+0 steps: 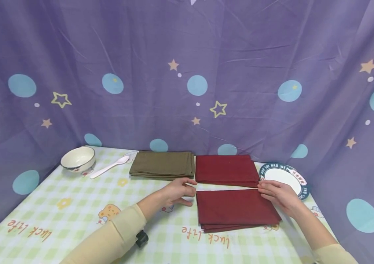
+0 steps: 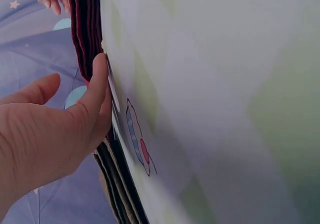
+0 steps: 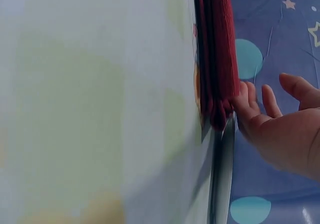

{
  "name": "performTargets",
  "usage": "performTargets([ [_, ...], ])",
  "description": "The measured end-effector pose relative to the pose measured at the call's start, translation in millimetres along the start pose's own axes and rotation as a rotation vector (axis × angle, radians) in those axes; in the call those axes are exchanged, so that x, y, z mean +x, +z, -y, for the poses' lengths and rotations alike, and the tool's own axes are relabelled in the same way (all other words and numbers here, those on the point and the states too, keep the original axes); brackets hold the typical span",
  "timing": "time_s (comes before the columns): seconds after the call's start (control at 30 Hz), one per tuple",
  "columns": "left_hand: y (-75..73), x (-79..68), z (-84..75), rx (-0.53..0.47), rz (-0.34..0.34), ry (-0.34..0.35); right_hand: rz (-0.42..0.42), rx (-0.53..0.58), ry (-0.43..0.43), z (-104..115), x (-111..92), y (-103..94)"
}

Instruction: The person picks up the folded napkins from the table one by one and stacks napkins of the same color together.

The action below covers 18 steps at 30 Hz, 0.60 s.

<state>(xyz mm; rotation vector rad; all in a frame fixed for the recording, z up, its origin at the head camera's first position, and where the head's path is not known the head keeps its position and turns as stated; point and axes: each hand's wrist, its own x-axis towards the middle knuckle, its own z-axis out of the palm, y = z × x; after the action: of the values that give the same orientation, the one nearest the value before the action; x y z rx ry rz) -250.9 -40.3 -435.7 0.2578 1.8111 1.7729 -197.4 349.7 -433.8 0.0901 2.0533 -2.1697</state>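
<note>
Two folded dark red cloths lie one behind the other: the front cloth (image 1: 236, 209) nearer me, the back cloth (image 1: 224, 169) beyond it. My left hand (image 1: 177, 191) is at their left side, fingers extended toward the front cloth's far left corner; in the left wrist view the fingertips (image 2: 100, 63) are close to the layered red edge. On the other side, my right hand (image 1: 282, 198) has its fingers at the far right corner of the front cloth. Its fingertips (image 3: 241, 101) appear to touch the red fabric in the right wrist view. Neither hand grips anything.
Left of the back red cloth lies a folded olive cloth (image 1: 162, 164). A white spoon (image 1: 109, 167) and a bowl (image 1: 78, 159) are farther left. A green-rimmed plate (image 1: 304, 191) sits behind my right hand. A purple curtain (image 1: 160, 117) borders the checked tablecloth (image 1: 84, 205).
</note>
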Motion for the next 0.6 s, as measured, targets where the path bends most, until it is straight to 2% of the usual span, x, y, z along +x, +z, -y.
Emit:
performTargets([
  [0.2, 3.2, -1.8, 0.1, -0.001, 0.006, -0.005, -0.068, -0.075, 0.044, 0.5, -8.9, -6.8],
  [0.33, 4.0, -1.8, 0.2, 0.003, 0.009, -0.006, -0.083, -0.128, 0.056, 2.2, -13.4, -8.6],
  [0.6, 5.3, -1.8, 0.0, 0.015, -0.005, -0.008, -0.106, -0.316, 0.078, 4.4, -21.6, -0.6],
])
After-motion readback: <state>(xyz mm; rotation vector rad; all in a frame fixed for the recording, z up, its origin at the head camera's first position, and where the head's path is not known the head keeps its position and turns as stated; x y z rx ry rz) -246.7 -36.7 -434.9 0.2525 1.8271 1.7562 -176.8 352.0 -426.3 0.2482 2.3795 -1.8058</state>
